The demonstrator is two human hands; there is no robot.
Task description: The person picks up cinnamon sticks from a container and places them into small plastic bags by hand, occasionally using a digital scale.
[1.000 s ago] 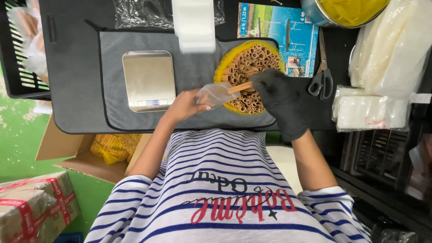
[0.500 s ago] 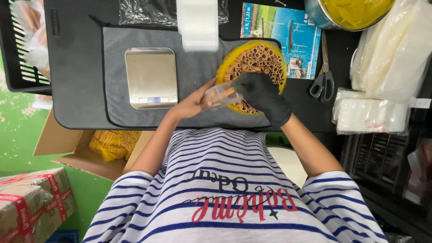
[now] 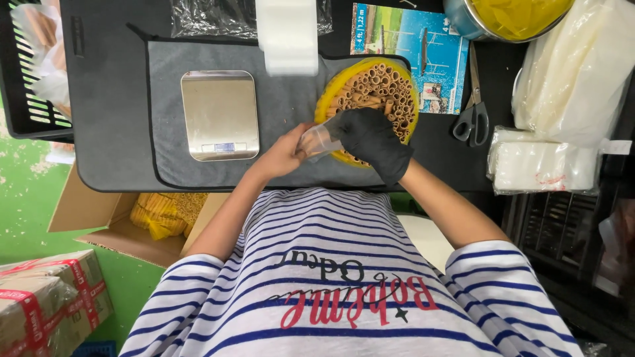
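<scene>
Beside a yellow tub (image 3: 331,99), hands (image 3: 331,142) hold a clear bag (image 3: 317,140).

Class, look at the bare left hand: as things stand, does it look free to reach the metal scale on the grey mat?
Probably not yet: the left hand holds a small clear bag, though the scale lies close by with bare grey mat between them.

Green floor (image 3: 26,198) — scuffed, pale flecks; black worktable (image 3: 106,99) above, evenly lit.
</scene>
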